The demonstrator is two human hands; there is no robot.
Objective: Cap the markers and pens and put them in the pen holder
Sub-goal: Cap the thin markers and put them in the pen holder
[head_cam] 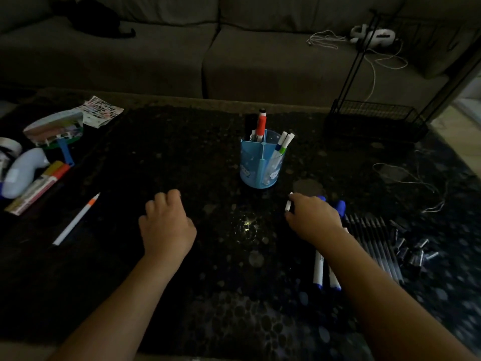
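A blue pen holder (263, 162) stands upright near the middle of a dark, speckled tabletop (161, 157), already carrying a red marker (261, 125) in its rear compartment and two white markers (283, 143) leaning in the right one. Just in front of it and to the right, a person's right hand (312, 217) has its grip clenched round a white marker (288, 205), mostly hidden by the fingers. The left hand (166, 222) rests knuckles-up well to the left of the holder, fingers curled under; whether that grip holds anything cannot be told.

Blue caps (338, 204) lie just beyond the right hand. Two blue-tipped markers (318, 269) lie partly under the right forearm, beside a row of dark pens (374, 243) and a loose heap of pen caps (413, 251).

At the left, an orange-banded marker (76, 218) lies alone, with a pack of markers (39, 187) and a pale bottle (23, 173) near the edge. A grey sofa (182, 48) runs behind, a black wire rack (374, 121) stands at right, and a thin cable (411, 178) trails across the tabletop.
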